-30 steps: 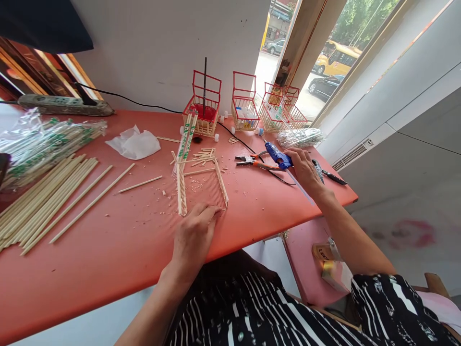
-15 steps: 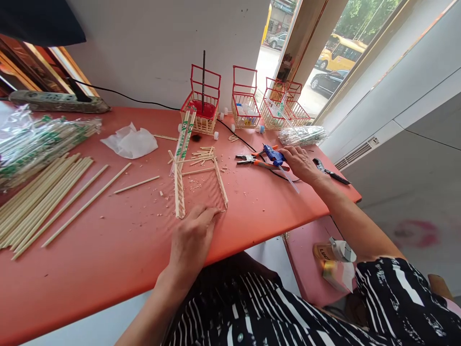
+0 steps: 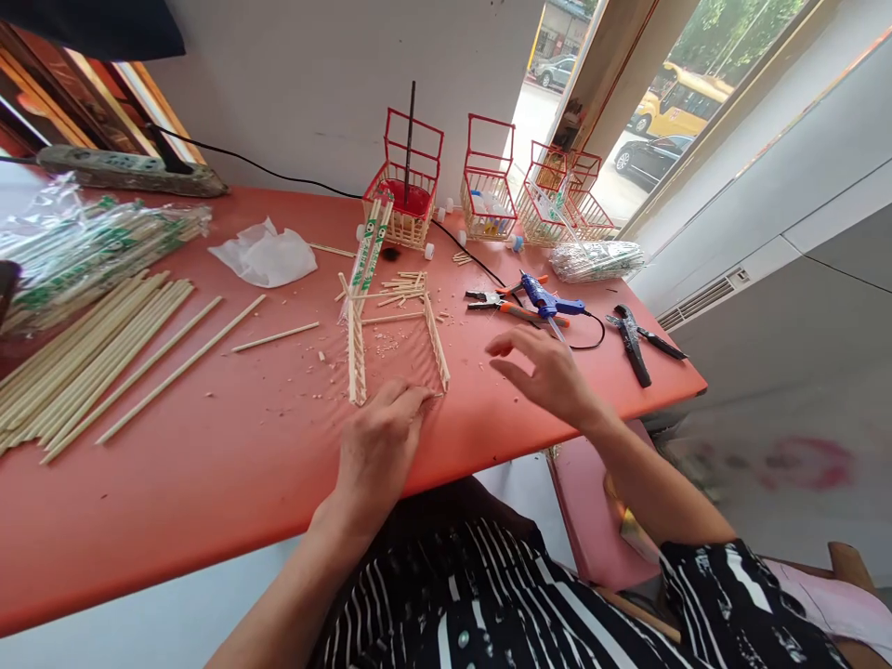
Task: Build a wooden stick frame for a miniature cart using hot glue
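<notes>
My left hand (image 3: 380, 432) is closed at the near end of a small frame of wooden sticks (image 3: 357, 358), its fingers pinching a wooden stick (image 3: 439, 395). Only the tip of that stick shows past the fingertips; the rest is hidden under the hand. The frame lies on the table with two lattice sides and crosspieces at the far end. My right hand (image 3: 540, 372) hovers over the table, thumb and fingers apart and holding nothing. Just beyond it, a blue glue gun (image 3: 547, 299) rests by orange-handled pliers (image 3: 488, 300).
Long wooden sticks (image 3: 104, 362) and bagged chopsticks (image 3: 104, 251) cover the left side. White plastic (image 3: 265, 255) and short stick pieces (image 3: 404, 288) lie farther in. Several red-and-wood toy carts (image 3: 488, 209) line the back. Black cutters (image 3: 631, 344) lie right, near the table edge (image 3: 701, 386).
My right hand has let go of the glue gun and come back left toward the frame, opening. My left hand keeps its place at the frame. The view has shifted slightly.
</notes>
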`<state>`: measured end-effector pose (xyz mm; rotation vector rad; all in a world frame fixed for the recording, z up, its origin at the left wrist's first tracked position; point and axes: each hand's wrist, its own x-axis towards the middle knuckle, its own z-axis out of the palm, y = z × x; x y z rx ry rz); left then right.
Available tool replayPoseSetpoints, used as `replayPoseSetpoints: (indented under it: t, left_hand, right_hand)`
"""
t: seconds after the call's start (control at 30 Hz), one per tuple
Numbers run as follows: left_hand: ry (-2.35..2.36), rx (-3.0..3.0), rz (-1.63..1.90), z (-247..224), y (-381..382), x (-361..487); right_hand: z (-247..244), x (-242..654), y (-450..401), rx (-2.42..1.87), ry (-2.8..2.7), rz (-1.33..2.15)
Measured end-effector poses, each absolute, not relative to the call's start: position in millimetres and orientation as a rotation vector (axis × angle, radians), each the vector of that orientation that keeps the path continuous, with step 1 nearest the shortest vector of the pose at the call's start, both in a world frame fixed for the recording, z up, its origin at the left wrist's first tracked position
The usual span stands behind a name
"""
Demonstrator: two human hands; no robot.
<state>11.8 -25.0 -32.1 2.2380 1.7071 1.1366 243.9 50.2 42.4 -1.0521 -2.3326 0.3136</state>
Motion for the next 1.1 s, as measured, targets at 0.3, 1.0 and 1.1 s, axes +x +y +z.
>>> replayPoseSetpoints:
  t: [0.3,1.0,1.1]
  left_hand:
    - [1.776,2.26,1.009,-28.6,-22.2,15.1]
    - [1.863,2.267,0.774,-24.4,-23.6,15.0]
    - [1.89,2.266,0.736,-23.9,-23.4,15.4]
  right_hand:
    - [4.1,203.5,38.1,-1.027,-2.226,0.637]
    - [-4.0,195.0,31.2,-1.083,-2.228,0.603]
    - [-3.1,194.7,30.2,-1.084,-2.226,0.604]
